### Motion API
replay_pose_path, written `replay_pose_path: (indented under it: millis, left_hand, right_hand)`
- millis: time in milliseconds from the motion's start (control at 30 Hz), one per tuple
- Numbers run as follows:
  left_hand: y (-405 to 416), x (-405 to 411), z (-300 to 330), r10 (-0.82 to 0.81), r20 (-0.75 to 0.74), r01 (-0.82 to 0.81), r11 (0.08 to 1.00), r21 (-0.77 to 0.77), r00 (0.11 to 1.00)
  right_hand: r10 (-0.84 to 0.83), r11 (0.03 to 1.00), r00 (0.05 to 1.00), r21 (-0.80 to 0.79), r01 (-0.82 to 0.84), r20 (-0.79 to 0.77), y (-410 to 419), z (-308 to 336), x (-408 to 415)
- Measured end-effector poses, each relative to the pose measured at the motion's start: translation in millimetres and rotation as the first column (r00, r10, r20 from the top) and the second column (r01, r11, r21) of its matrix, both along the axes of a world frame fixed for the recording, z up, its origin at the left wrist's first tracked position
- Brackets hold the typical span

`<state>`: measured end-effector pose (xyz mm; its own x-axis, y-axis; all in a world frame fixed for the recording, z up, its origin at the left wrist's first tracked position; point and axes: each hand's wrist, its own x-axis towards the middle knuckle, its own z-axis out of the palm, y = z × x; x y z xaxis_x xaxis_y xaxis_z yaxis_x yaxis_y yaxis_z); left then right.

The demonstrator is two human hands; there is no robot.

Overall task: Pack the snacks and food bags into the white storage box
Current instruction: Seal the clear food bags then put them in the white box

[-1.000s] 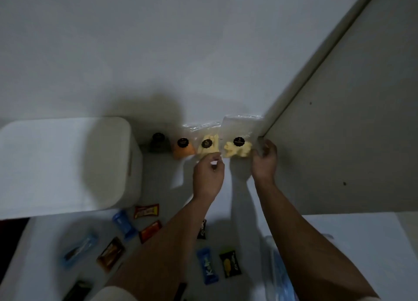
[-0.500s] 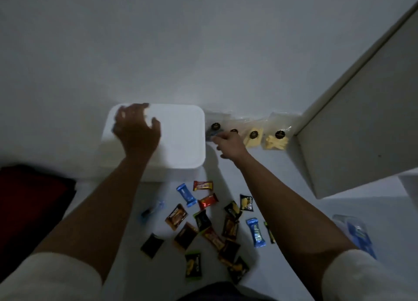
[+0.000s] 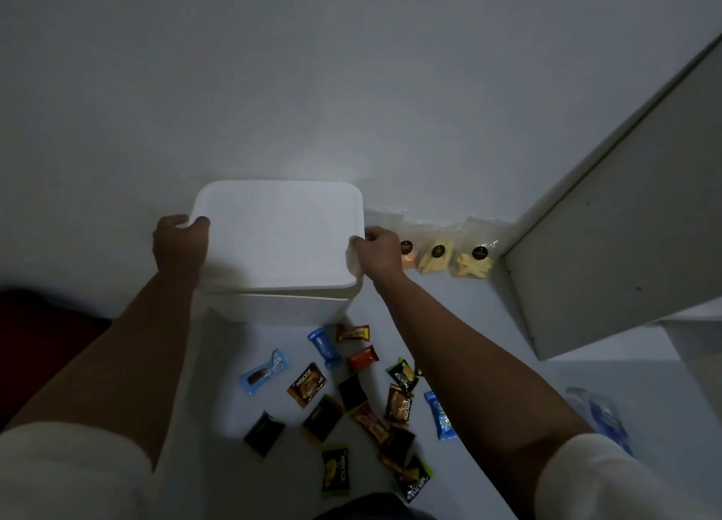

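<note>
Now both hands (image 3: 181, 242) (image 3: 377, 251) grip the lid (image 3: 277, 234) on the white storage box (image 3: 289, 308).

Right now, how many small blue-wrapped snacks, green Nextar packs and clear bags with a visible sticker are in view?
Small blue-wrapped snacks: 3
Green Nextar packs: 3
Clear bags with a visible sticker: 3
Total: 9

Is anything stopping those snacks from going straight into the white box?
Yes: the lid sits on the box, covering its opening. The left hand and right hand grip the lid's side edges. The snacks lie on the surface in front.
</note>
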<state>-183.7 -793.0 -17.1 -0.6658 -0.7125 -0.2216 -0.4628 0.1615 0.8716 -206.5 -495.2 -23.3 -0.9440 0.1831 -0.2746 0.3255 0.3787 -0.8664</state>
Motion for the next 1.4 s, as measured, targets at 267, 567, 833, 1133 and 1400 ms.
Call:
replay_pose_path:
  millis: [267, 567, 833, 1133, 1400]
  left_hand:
    - [63.3, 18.6, 51.3, -0.195, -0.151, 0.175, 0.975, -0.136, 0.969]
    - [246.4, 37.5, 32.2, -0.604, -0.053, 0.601, 0.797, -0.059, 0.795]
    - [313.9, 59.9, -68.4, -0.587, 0.106, 0.539, 0.79, 0.291, 0.803]
    - [317.9, 32.2, -136.3, -0.394, 0.165, 0.341, 0.899, 0.275, 0.904]
    - [319.3, 8.8, -164.1, -0.395, 0.174, 0.349, 0.905, 0.244, 0.902]
  right_hand:
    - [-0.265, 0.949, 0.959, -0.206, 0.24, -0.104, 55.5, 11.3, 11.9]
    - [-0.532, 0.834, 0.847, -0.168, 0.525, 0.006, 217.2, -30.3, 78.5]
    - [-0.549, 0.836, 0.822, 0.087, 0.542, 0.152, 292.9, -89.2, 121.3]
    - [-0.21, 0.976, 0.856, 0.048, 0.213, 0.473, 305.2, -131.4, 71.1]
    - [-0.191, 0.974, 0.789, 0.012, 0.227, 0.584, 314.8, -145.8, 38.8]
